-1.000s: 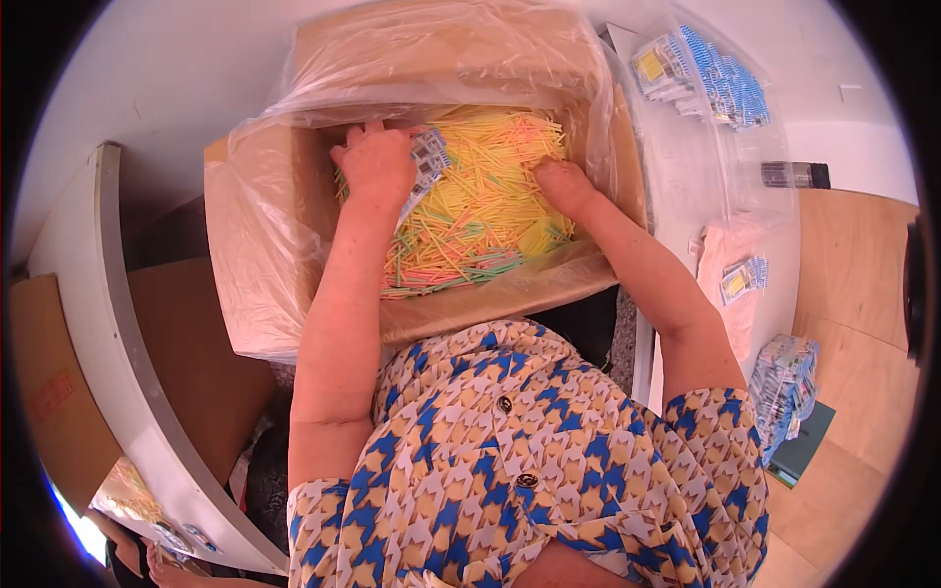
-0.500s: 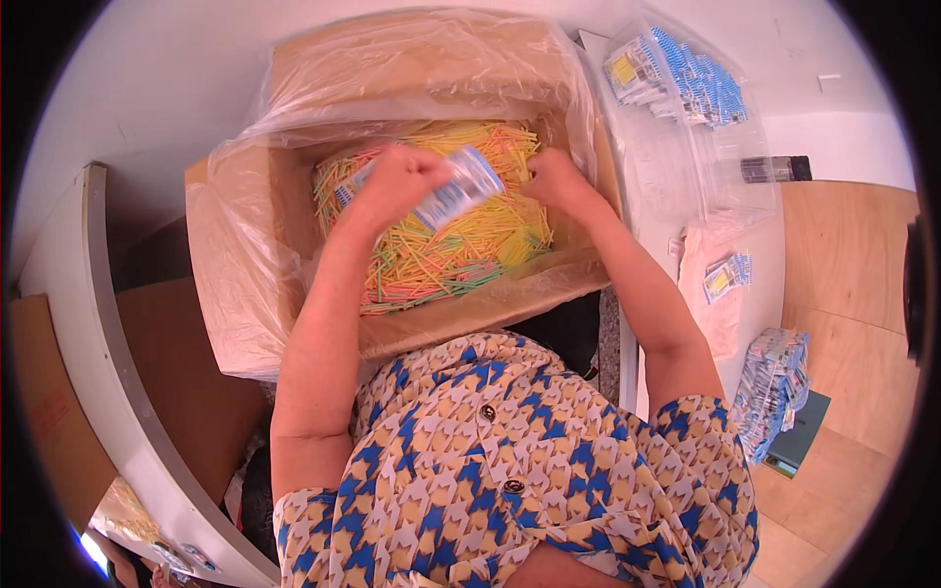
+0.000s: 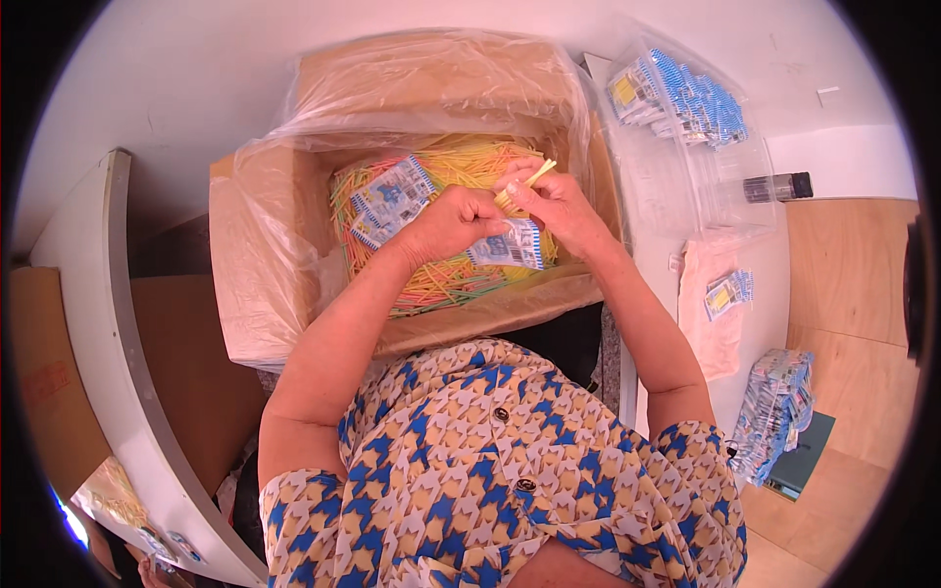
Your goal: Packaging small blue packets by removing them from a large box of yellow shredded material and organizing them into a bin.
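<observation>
A cardboard box lined with clear plastic stands before me, full of thin sticks in yellow, pink, orange and green. My left hand is closed in a pinch on a small blue-and-white printed packet above the sticks. Close beside it, my right hand grips a small bundle of yellow sticks, tilted, its upper ends sticking out past the fingers. The bundle's lower ends are near the packet; whether they are inside it I cannot tell. More flat packets lie on the sticks left of my hands.
At the far right, a clear plastic bin holds many blue-striped packets. A pink cloth with a packet on it lies nearer. Further along are a pile of packets and a dark green box. A white panel edge rises at left.
My left hand has moved right and down, bringing a packet next to my right hand. The right hand now shows a bundle of yellow sticks. Packets lie uncovered on the sticks at left.
</observation>
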Demonstrator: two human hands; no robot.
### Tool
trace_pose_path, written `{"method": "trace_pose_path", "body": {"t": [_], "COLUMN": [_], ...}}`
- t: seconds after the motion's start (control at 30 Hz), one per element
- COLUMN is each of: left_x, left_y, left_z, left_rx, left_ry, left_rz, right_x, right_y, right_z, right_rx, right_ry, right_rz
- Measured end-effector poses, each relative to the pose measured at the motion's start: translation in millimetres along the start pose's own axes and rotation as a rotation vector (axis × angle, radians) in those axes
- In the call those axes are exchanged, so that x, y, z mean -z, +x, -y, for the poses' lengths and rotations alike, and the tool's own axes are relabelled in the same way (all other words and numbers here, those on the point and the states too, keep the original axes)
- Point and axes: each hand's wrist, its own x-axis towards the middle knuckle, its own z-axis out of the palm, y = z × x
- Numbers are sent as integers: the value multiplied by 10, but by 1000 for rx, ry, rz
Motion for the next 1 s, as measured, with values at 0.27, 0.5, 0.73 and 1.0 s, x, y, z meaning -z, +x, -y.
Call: {"method": "trace_pose_path", "body": {"t": [0.27, 0.5, 0.73, 1.0], "left_x": [25, 17, -2, -64], "left_y": [1, -44, -40, -27], "left_z": [-23, -121, -136, 7], "left_rx": [-109, -7, -60, -47], "left_ry": [66, -133, -132, -65], "left_rz": [-62, -160, -73, -4], "right_x": [6, -237, -140, -242], "right_y": [1, -118, 3, 68], "right_z": [22, -306, -259, -196], "right_rx": [17, -171, -64, 250], "right_ry": [148, 392, 235, -407], "right_rz": [-367, -83, -121, -364]}}
